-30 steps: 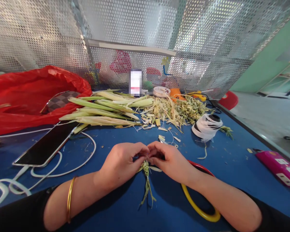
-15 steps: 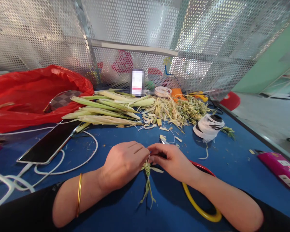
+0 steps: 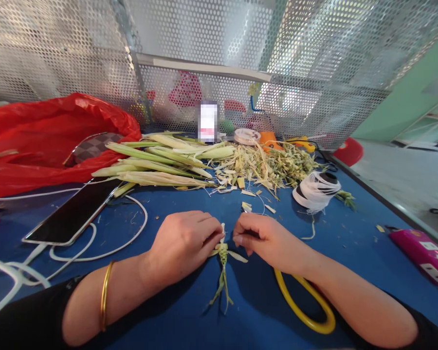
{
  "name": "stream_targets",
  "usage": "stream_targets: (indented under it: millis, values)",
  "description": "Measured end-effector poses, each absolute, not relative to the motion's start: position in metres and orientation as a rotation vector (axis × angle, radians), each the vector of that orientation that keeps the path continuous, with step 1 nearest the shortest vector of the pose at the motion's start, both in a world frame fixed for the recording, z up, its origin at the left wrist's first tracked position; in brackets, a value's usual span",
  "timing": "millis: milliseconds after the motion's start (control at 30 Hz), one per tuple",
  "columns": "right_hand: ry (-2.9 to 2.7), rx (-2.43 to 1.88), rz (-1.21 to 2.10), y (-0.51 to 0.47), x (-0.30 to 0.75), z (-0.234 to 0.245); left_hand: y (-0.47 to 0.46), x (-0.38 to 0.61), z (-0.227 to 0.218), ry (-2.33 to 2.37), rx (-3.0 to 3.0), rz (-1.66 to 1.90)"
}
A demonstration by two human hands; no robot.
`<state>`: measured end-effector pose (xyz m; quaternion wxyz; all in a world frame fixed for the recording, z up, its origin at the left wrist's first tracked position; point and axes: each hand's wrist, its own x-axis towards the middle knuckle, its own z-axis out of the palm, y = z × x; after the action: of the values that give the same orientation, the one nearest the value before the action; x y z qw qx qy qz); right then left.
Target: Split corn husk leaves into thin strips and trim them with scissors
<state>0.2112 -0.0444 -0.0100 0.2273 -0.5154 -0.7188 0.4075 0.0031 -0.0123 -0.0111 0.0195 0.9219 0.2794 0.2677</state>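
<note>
Indoors, before mesh (image 3: 200, 29), over a blue tabletop (image 3: 365, 267), left hand (image 3: 184, 245) pinches braided husk (image 3: 223, 253); right hand (image 3: 268, 242) curls, contents unclear.

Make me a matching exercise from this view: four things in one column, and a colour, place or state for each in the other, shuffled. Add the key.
Column one
1. Bangle
2. Spool of thread
3. Woven plant figure
4. Plastic bag

Column two
A. Green, touching the left hand
B. Red, open, with a checkered item showing inside
C. Golden, around the left forearm
D. White windings, black core, on the blue table

Pairs: 1-C, 2-D, 3-A, 4-B
</note>
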Motion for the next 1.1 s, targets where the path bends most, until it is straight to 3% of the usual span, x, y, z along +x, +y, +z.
stream_targets:
  millis: [333, 567, 733, 933, 1100]
  values:
    - [-1.822, -1.239, 1.18, -0.041, 0.198, -0.021, -0.012, 0.008, -0.012, 0.645, 3.035, 0.889]
    - [-1.876, -1.31, 1.04, -0.041, 0.2, -0.023, -0.012, 0.007, -0.013, 0.668, 3.006, 0.953]
    - [-1.867, -1.362, 1.136, -0.04, 0.204, -0.018, -0.011, 0.005, -0.013, 0.692, 2.984, 0.919]
    - [-2.02, -1.338, 0.812, -0.042, 0.205, -0.014, -0.013, 0.006, -0.012, 0.702, 2.969, 0.929]
    - [-1.998, -1.36, 0.758, -0.044, 0.203, -0.009, -0.013, 0.006, -0.012, 0.719, 2.966, 0.928]
